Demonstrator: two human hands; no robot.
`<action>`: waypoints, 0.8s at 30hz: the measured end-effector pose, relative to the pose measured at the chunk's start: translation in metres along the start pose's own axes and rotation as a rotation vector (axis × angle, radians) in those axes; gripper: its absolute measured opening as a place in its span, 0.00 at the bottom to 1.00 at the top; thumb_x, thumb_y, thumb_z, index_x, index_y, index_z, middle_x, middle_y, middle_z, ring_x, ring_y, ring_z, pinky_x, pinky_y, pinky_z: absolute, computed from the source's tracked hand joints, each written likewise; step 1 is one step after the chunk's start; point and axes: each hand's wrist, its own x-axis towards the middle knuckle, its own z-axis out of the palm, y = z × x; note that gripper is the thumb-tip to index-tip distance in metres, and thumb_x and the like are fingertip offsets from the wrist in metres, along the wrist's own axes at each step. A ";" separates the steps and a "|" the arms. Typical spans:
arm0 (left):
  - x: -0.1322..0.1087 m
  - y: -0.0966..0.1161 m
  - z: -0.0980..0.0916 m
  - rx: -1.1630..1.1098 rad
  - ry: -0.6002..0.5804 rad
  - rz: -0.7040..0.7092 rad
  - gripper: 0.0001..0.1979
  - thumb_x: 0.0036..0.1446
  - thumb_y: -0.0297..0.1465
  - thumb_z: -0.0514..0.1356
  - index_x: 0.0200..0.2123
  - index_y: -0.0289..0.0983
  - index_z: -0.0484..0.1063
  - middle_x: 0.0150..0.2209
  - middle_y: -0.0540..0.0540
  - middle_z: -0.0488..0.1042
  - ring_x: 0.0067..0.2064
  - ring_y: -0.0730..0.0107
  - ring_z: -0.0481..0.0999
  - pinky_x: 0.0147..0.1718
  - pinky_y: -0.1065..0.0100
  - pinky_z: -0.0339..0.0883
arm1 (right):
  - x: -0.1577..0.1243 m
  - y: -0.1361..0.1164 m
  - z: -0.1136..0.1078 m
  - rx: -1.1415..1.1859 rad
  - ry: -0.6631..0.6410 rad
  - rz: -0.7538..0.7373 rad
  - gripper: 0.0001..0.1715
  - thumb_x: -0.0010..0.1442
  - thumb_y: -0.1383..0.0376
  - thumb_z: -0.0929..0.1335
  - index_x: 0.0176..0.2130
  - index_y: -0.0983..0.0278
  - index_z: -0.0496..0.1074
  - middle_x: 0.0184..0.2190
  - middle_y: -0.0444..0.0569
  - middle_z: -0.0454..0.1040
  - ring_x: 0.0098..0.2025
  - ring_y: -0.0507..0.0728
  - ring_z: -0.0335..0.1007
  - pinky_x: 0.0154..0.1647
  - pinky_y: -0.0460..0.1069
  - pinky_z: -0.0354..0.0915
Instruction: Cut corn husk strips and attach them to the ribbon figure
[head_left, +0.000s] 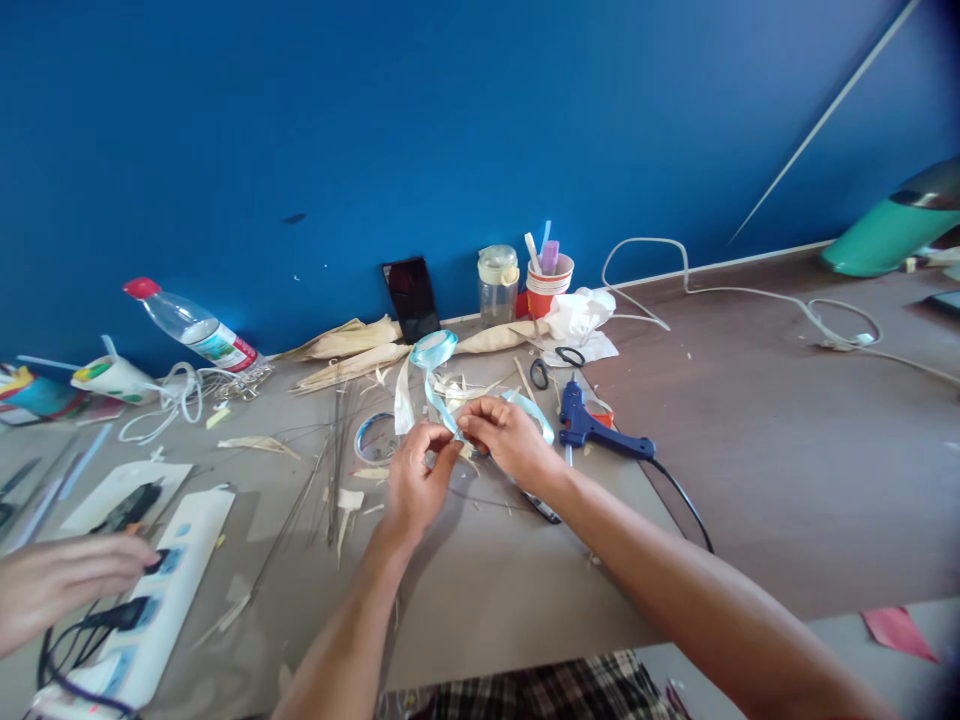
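Observation:
My left hand (416, 475) and my right hand (504, 432) meet over the middle of the grey table (480, 590). Both pinch a light blue ribbon (433, 372) between thumb and fingers. The ribbon rises from my fingers into a loop at the back, and another length curves off to the right past my right hand. Thin wires (337, 450) and dried corn husks (352, 352) lie just beyond and to the left of my hands.
A blue glue gun (592, 425) with its black cord lies right of my hands, scissors (553, 362) behind it. A phone (411, 298), jar (498, 284), orange cup (549, 284) and tipped bottle (193, 326) line the blue wall. Another person's hand (60, 585) touches a white power strip (169, 580) at left.

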 end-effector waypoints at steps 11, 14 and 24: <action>-0.003 0.003 -0.005 0.021 -0.063 -0.050 0.20 0.61 0.37 0.51 0.17 0.39 0.62 0.16 0.51 0.63 0.21 0.71 0.63 0.27 0.69 0.55 | -0.003 0.004 0.002 -0.089 -0.026 -0.111 0.10 0.53 0.60 0.65 0.26 0.64 0.66 0.19 0.39 0.60 0.22 0.48 0.53 0.23 0.45 0.52; -0.002 0.001 -0.007 -0.013 -0.098 -0.107 0.25 0.63 0.41 0.46 0.16 0.39 0.62 0.15 0.50 0.62 0.20 0.70 0.64 0.26 0.68 0.56 | -0.002 0.003 0.001 -0.081 -0.008 -0.095 0.11 0.54 0.59 0.65 0.25 0.64 0.65 0.18 0.39 0.59 0.21 0.48 0.52 0.22 0.45 0.51; -0.002 -0.001 -0.002 0.022 0.045 0.143 0.06 0.54 0.33 0.60 0.36 0.39 0.68 0.36 0.46 0.70 0.36 0.68 0.71 0.39 0.67 0.64 | -0.002 -0.001 0.001 -0.037 0.011 -0.062 0.12 0.53 0.58 0.65 0.24 0.64 0.64 0.17 0.38 0.58 0.20 0.48 0.50 0.21 0.45 0.50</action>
